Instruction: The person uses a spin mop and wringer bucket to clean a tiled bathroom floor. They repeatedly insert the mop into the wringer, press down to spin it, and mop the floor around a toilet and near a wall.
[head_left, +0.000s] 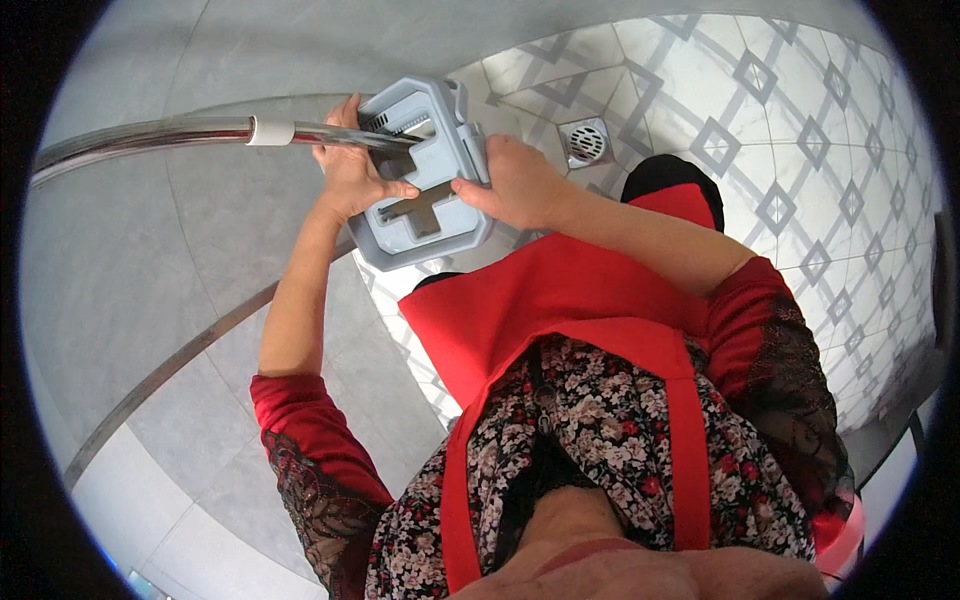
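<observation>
A grey plastic mop bucket (442, 245) with an octagonal rim and shaped openings in its top is held between my two hands in front of me. My left hand (355, 166) grips its left side, the thumb lying over the middle bar. At the right side, my right hand (520, 182) clasps the rim with its thumb on top. A shiny metal pole (202, 127) with a white collar (271, 130) runs in from the left and ends at the upper opening. Its lower end is hidden inside. Murky darkness shows through the openings; whether it is water I cannot tell.
A square metal floor drain (587, 142) is set in the patterned tile floor (810, 180) right of the bucket. Grey wall tiles (105, 247) with a dark strip (172, 362) rise at the left. My red apron (570, 281) hangs over my legs, just below the bucket.
</observation>
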